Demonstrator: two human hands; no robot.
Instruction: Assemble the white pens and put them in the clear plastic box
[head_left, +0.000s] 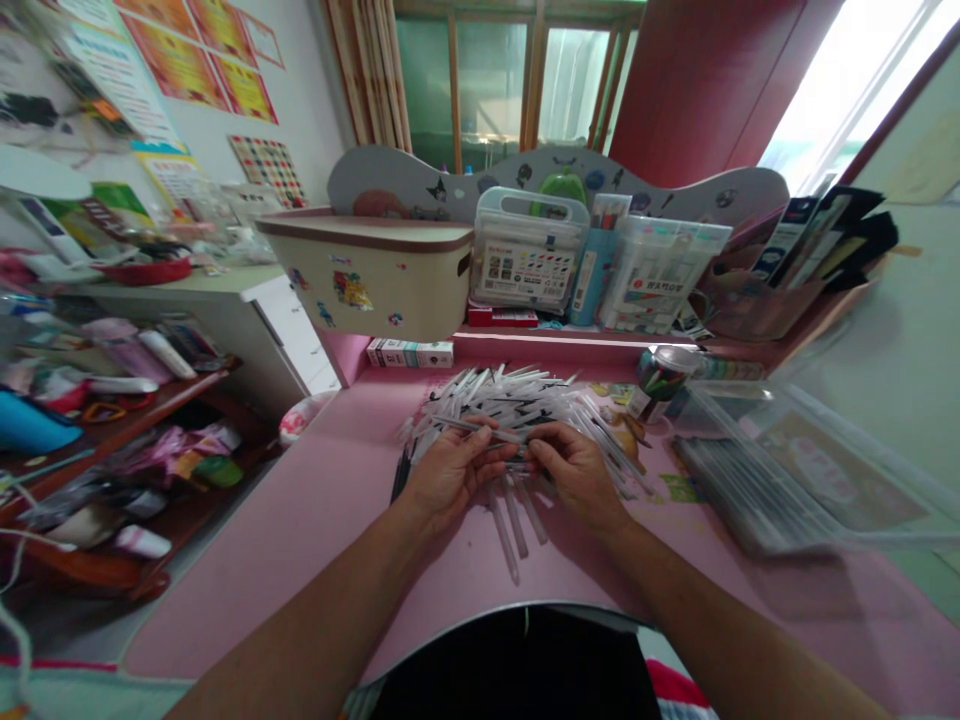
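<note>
My left hand [452,468], palm partly turned up, holds a slim, pale grey pen [459,424] between thumb and fingers. My right hand [581,478] has thumb and forefinger pinched together at the pen's right end; exactly what sits in that pinch is too small to make out. Behind and under both hands spreads a heap of clear and white pen tubes [517,390], with some dark tips among them. Several frosted tubes [515,515] lie loose on the pink desk [315,530] below my hands. Black sticks [401,470] show beside my left wrist.
To the right stands a clear plastic box [780,520] full of dark, thin sticks, its lid [832,460] tilted up. A jar of pens [664,380] is behind it. The shelf carries a cream bin [375,280] and marker cases [529,255]. A small box [410,353] lies beneath.
</note>
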